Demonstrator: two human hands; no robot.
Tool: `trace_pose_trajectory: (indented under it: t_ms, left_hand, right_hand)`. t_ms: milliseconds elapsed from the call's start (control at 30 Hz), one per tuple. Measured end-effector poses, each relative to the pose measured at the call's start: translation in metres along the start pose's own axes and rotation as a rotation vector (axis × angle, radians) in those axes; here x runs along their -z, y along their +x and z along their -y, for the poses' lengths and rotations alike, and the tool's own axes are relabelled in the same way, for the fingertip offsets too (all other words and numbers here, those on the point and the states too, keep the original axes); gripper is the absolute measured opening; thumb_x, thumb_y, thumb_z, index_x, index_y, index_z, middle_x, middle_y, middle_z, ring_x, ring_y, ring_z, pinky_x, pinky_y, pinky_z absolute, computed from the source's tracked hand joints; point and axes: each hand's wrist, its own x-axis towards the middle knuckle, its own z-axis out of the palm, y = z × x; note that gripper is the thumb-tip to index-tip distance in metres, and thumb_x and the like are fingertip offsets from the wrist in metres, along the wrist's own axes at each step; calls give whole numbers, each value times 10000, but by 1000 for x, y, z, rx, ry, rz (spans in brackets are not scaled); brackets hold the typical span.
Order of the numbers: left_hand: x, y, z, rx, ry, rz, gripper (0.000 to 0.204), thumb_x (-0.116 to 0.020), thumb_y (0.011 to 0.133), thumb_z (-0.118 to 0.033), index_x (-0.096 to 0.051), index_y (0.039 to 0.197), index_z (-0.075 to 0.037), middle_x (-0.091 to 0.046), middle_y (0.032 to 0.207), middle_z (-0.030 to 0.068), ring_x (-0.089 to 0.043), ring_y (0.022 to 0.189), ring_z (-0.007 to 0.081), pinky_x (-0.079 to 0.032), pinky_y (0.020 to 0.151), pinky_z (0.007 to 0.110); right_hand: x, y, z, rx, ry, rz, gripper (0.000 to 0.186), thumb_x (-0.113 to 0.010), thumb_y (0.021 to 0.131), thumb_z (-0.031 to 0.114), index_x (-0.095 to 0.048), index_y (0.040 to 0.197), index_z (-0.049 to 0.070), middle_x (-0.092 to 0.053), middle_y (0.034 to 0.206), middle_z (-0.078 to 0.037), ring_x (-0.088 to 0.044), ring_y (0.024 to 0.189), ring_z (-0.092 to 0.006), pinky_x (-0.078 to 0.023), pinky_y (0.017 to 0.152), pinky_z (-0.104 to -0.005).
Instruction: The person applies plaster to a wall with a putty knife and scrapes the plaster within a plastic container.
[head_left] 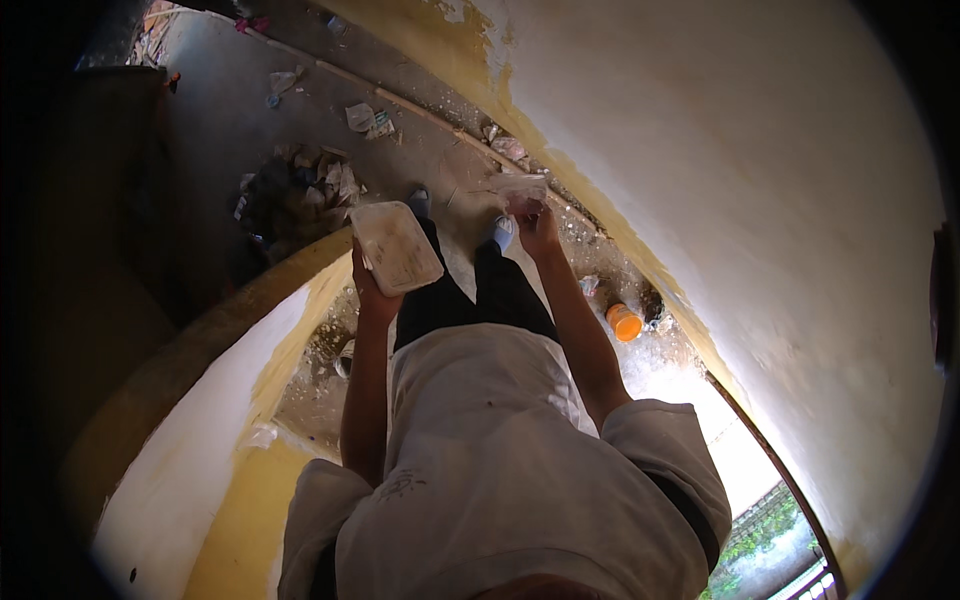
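Observation:
My left hand [373,292] is closed on the edge of a whitish rectangular plastic container [398,245], tilted so its broad face shows with brownish smudges. Farther ahead, on the right, my right hand [537,230] grips a see-through plastic piece [520,186] by its near side. Whether that piece is a lid, a box or a bag cannot be made out. A gap separates the two held things. Most of the left hand's fingers are hidden behind the container.
A dark heap of rubbish [295,195] lies at left, with plastic scraps [361,118] beyond. A long pole [420,108] runs along the floor near the right wall [720,180]. An orange tub [624,322] sits at right. A low wall [215,375] curves along the left.

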Motion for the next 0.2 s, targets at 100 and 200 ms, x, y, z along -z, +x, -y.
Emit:
trace_pose_trajectory:
  t_ms: [100,200]
  left_hand:
    - [-6,-14,10,-59,85,-36,804,-578,920,-584,-263,1542,-184,-412,1504,90,-496,1327,331,-407,1101,534]
    - [-16,-29,26,-105,178,-54,1052,-724,832,-593,-112,1598,-213,-296,1589,90,-484,1334,359,-384,1125,516]
  right_hand:
    - [23,27,8,99,6,144,305,-460,934,112,-601,1097,-104,-670,1144,-208,-626,1147,-319,-485,1051,-434]
    - [42,73,23,209,-47,206,409,-387,1020,232,-573,1219,-74,-630,1277,-209,-561,1263,-321,-363,1162,-434]
